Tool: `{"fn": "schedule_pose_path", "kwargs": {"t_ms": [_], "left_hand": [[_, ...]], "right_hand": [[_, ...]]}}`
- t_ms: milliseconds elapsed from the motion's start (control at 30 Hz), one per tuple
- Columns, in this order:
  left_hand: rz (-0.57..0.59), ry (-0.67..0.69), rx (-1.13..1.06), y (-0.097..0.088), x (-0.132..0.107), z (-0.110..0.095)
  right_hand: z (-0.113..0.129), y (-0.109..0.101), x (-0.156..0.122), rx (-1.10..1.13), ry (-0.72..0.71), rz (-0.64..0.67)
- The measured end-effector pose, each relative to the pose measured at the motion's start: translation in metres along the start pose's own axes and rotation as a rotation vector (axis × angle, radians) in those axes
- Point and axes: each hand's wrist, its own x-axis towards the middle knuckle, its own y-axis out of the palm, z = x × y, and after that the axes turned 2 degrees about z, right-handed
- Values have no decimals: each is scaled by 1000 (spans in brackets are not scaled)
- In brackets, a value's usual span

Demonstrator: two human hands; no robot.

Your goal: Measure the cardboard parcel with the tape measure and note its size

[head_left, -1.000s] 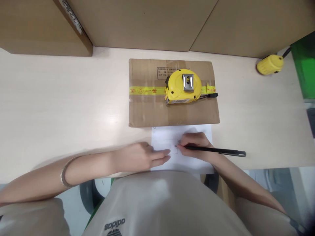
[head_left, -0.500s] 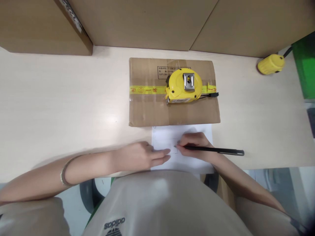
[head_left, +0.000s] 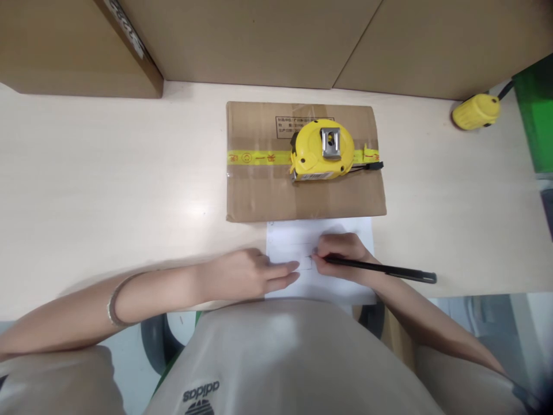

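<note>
Black pen [head_left: 380, 267] (tip leftward), nearly crosswise

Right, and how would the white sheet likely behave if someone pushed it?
The white sheet would probably bend or buckle easily, since it looks thin and flat. It seems light, but the left hand and the right hand, gripping a black pen, both lie partly over it, so it might crease rather than slide.

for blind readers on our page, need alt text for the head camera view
A person's right hand holds a black pen over a white sheet on a pale desk, while the left hand rests across the sheet's left edge. Beyond it, a yellow tape measure lies on a cardboard box.
</note>
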Motion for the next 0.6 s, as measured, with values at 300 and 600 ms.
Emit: {"fn": "schedule_pose_path", "kwargs": {"t_ms": [300,600], "left_hand": [[9,7,23,-1,0,0],[-1,5,20,1,0,0]], "right_hand": [[0,-3,-1,129,128,-6],[2,-1,0,59,86,29]]}}
